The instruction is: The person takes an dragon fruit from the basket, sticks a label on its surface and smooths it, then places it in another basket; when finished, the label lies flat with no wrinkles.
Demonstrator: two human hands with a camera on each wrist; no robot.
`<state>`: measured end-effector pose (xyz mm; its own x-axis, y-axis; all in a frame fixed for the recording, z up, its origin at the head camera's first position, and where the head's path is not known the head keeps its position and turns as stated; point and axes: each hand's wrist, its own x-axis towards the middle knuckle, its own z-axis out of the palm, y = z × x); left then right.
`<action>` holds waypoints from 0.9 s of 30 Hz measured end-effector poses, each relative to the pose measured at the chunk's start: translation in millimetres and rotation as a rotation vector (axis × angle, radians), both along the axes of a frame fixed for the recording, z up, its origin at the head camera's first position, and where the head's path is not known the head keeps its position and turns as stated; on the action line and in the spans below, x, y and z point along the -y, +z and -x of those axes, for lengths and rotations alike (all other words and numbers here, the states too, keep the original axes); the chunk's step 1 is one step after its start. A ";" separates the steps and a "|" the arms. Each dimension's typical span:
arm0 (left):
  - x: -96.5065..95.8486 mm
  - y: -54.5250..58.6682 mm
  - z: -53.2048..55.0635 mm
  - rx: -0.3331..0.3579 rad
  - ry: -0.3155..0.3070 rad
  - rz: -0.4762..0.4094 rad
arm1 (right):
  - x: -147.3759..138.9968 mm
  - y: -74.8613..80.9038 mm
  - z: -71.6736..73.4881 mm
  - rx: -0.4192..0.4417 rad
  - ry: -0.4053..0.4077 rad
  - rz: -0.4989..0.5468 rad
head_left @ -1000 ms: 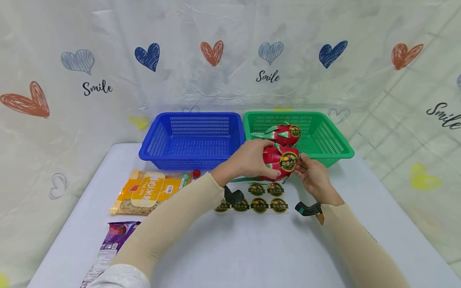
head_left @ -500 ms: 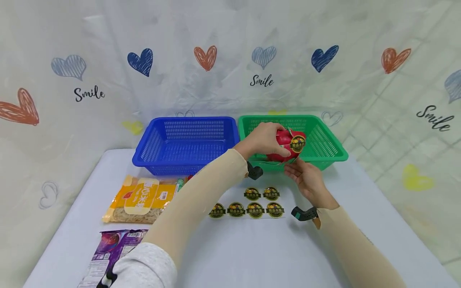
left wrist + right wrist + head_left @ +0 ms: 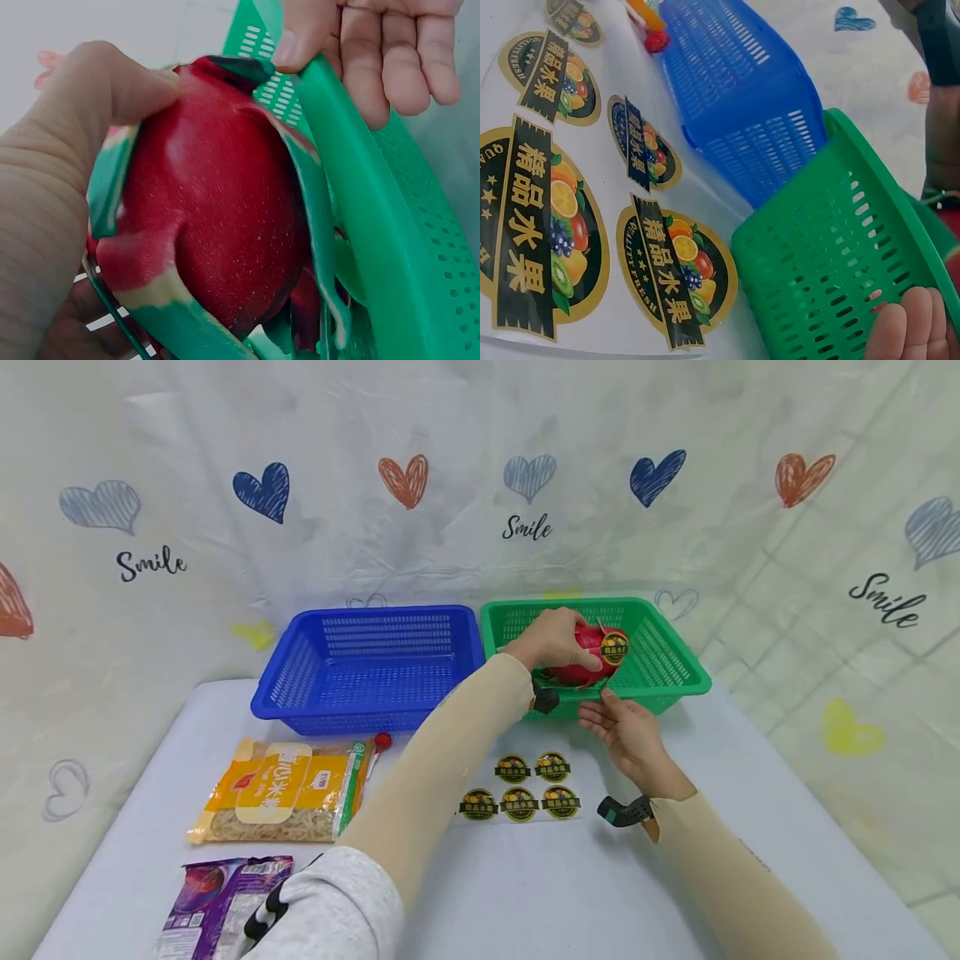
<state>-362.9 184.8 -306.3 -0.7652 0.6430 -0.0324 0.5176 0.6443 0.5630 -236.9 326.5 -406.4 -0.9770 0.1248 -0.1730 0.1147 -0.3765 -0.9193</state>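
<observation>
My left hand (image 3: 553, 639) grips a red dragon fruit (image 3: 225, 187) with green-tipped scales, thumb across its top, inside the green basket (image 3: 684, 683). A round black and gold label (image 3: 614, 648) sits on the fruit's right end. At the basket's front rim is my right hand (image 3: 628, 733), palm up. Its thumb touches the rim beside a green scale, while its relaxed fingers lie outside the basket wall. Whatever else lies in the basket's left part is mostly hidden by my left hand and the fruit.
Left of the green basket stands a blue basket (image 3: 367, 724). In front are a sheet of round stickers (image 3: 517, 804), a yellow food bag (image 3: 281, 797), a red-topped lollipop (image 3: 382, 742) and a purple packet (image 3: 217, 902). A patterned curtain (image 3: 450, 543) hangs behind.
My left hand has carried the dragon fruit from above the sticker sheet back and down into the green basket. The right hand has followed to the rim, leaving the fruit's side.
</observation>
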 end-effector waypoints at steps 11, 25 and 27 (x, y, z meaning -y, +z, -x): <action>-10.5 -10.7 5.4 0.100 -0.040 0.080 | 2.9 3.4 -4.8 0.026 -0.036 -0.011; 0.2 -19.2 11.9 0.034 -0.027 0.213 | 5.5 4.7 -1.0 0.018 -0.031 -0.001; 1.1 -20.9 12.3 0.020 -0.036 0.215 | 6.2 4.5 -0.6 0.016 -0.027 -0.005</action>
